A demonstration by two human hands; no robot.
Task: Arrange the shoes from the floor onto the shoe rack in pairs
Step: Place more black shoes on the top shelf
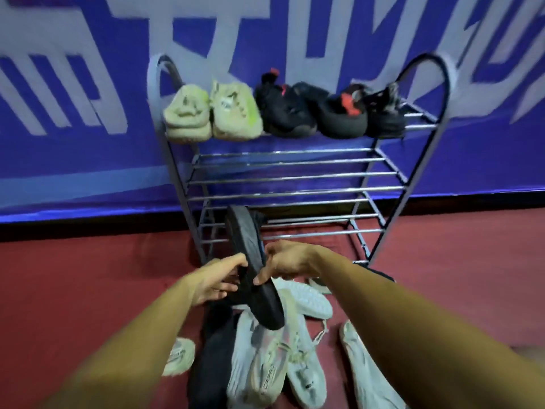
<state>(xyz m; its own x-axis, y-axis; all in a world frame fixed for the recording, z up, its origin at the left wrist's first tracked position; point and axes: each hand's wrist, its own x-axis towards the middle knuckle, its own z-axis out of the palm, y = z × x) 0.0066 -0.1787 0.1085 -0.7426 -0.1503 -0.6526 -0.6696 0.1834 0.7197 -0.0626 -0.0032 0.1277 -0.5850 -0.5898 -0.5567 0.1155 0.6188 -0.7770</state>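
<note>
We had the black shoe (253, 267) up off the floor, sole facing us, toe tilted toward 11 o'clock, in front of the lower rails of the rack (295, 175). Left hand (215, 283) was closed on the heel end from 9 o'clock; right hand (287, 261) was pinched on the sole edge from 3 o'clock. Both gripped the same shoe. Frame was blurred, so finger detail was unclear.

Top shelf carried the beige pair (212, 112) at 10 o'clock and the black-and-red shoes (324, 110) at 1 o'clock, side by side. Middle and lower rails looked bare.

Our read: rotate the shoe sole-down, toe out like the others, and seat it across two rails so it didn't slip through. Leave room beside it for the mate, probably the dark shoe (212, 358) at 6 o'clock among the white shoes (283, 358) on the red floor (88, 276).
</note>
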